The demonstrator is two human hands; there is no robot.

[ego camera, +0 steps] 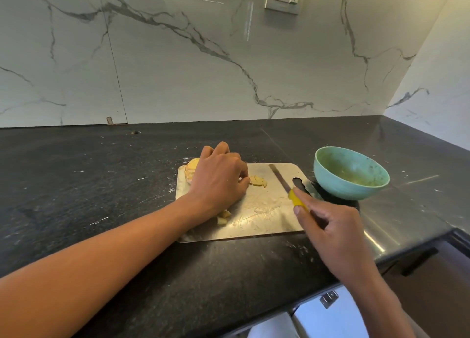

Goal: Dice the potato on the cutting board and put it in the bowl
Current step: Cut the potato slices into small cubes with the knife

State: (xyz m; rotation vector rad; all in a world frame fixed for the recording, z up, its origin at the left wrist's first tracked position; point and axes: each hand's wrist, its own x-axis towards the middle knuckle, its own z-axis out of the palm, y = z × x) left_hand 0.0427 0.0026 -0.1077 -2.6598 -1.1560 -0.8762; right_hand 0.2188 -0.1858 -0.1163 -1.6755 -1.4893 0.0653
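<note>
My left arm reaches in from the low left, across the dark counter (89, 185), and my left hand (218, 180) sits on the metal cutting board (264, 210) with its back facing up. Its fingers are curled down and their tips touch some small potato pieces (258, 180) just to the right of them (I cannot tell if they pinch a piece or only press on it). The big part of the potato (191, 169) pokes out behind that hand, at the far left corner of the board. A few cut bits (223, 216) lie by my wrist, at the near left of the board.

My right hand (330, 236) comes in from the low right. Its fingers are wrapped around the yellow handle of the knife (287, 185), with one finger laid along the top. The blade lies flat over the board, pointing away from me, well apart from the potato.

The green bowl (328, 174) stands on the counter just beside the right end of the board, near the knife hand.
</note>
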